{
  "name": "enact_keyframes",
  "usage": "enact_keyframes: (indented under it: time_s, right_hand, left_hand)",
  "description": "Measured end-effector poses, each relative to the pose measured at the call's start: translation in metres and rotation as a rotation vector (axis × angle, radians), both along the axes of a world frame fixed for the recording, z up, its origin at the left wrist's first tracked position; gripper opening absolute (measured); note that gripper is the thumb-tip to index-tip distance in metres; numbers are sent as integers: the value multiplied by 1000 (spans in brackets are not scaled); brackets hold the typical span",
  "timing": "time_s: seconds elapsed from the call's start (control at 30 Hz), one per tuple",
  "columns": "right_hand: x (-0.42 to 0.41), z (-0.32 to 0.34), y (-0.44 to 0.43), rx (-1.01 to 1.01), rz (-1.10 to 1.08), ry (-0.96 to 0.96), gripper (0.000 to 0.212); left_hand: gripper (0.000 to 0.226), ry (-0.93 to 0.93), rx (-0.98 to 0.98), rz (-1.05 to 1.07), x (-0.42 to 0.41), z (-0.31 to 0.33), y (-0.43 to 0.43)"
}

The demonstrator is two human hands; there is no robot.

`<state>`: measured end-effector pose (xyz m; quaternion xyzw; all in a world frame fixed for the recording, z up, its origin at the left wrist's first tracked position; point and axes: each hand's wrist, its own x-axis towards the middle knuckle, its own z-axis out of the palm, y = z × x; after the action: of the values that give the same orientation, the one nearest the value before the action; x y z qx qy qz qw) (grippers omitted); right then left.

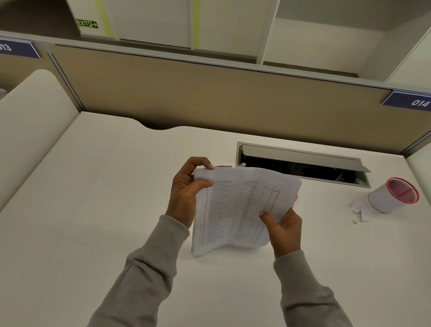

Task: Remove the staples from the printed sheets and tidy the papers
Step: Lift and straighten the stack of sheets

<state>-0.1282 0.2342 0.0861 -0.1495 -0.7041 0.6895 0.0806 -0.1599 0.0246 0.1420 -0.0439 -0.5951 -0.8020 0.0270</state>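
Both hands are closed on one sheaf of printed sheets point(242, 206), held up over the middle of the table point(77, 204). With my left hand point(185, 189) I pinch the top left corner between thumb and fingertips; my right hand point(282, 228) grips the lower right edge, thumb on the front, fingers behind.

Paper this thin is light and limp. The bottom edge already sags and curls toward me between my two grips, so I judge it needs support at opposite corners, as now, or it should lie flat on the table. Pulling hard near the fastened corner would probably tear it, so a hold close beside the staple seems safest.

The top sheet is white, printed with a ruled grid of rows and columns in small text I cannot read. A staple may sit under my left thumb, but that corner is covered.

Toward the right edge of the table stands a white cup with a red rim point(393, 195), with torn paper scraps point(359, 209) just beside it. An open cable hatch point(303, 165) lies behind the sheets.
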Motion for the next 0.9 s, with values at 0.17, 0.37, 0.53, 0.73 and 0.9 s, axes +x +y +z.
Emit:
enact_keyframes:
  time_s: [0.17, 0.37, 0.53, 0.73, 0.9]
  right_hand:
    - [-3, 1, 1, 28, -10, 40, 36]
    - [1, -7, -2, 179, 58, -31, 34]
    - [-2, 28, 17, 627, 145, 214, 24]
    - [-8, 72, 35, 1073, 360, 253, 18]
    - [-9, 77, 20, 1187, 458, 236, 16]
  left_hand:
    - [44, 65, -82, 34, -2, -5, -2]
    - [14, -163, -181, 135, 3, -33, 0]
    - [33, -13, -259, 177, -4, -20, -23]
    - [55, 356, -876, 5, -11, 16, -50]
    - [26, 277, -825, -219, -1, 4, -20]
